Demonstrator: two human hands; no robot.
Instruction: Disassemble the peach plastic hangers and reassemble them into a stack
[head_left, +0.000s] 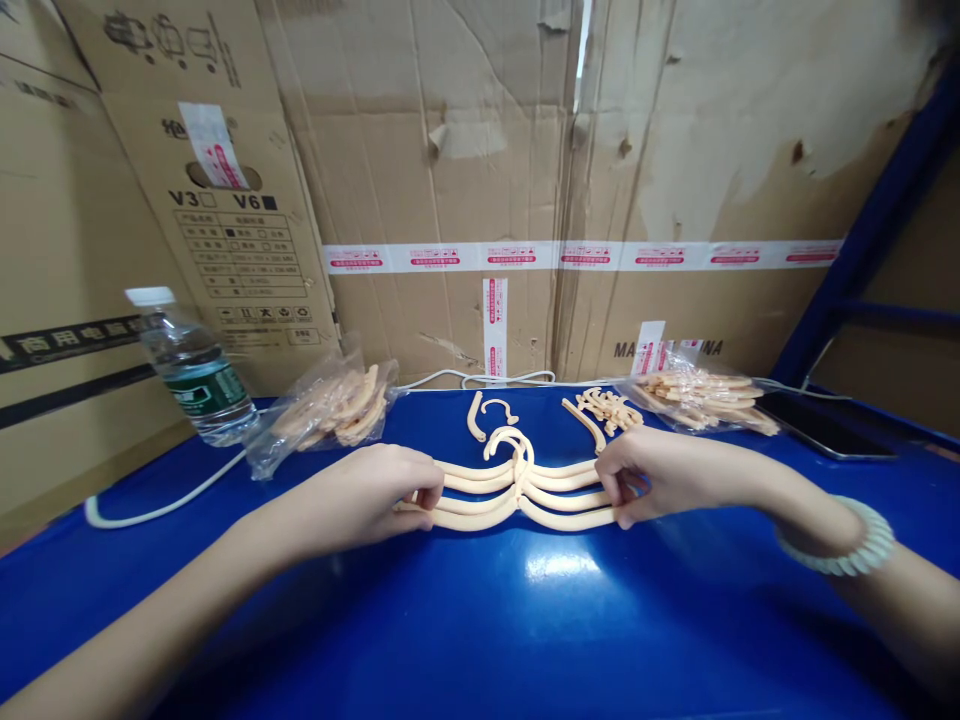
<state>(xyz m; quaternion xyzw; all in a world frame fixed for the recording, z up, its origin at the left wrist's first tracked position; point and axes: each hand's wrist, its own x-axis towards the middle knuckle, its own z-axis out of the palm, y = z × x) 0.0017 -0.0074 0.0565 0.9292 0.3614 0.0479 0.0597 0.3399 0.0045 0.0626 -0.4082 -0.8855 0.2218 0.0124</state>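
Observation:
Several beige clothes hangers point(486, 520) lie side by side in the middle of the blue table, their hooks point(513, 440) bunched together and curling to the left. My left hand point(394, 487) is closed on their left ends, thumb and fingers pinching the arms. At the right ends my right hand point(637, 475), a pale green bead bracelet point(844, 545) on its wrist, pinches the arms the same way. Just behind the hangers are a loose curved arm piece point(475, 416) and a loose hook point(497, 406). Another arm piece point(585, 424) lies beyond my right hand.
A pile of small beige hooks point(609, 408) sits at the back. Plastic bags of beige pieces lie at left point(330, 405) and right point(694, 395). A water bottle point(199, 375), a dark phone point(821, 425) and a white cable point(161, 515) are on the table point(480, 620). Cardboard point(450, 180) stands behind.

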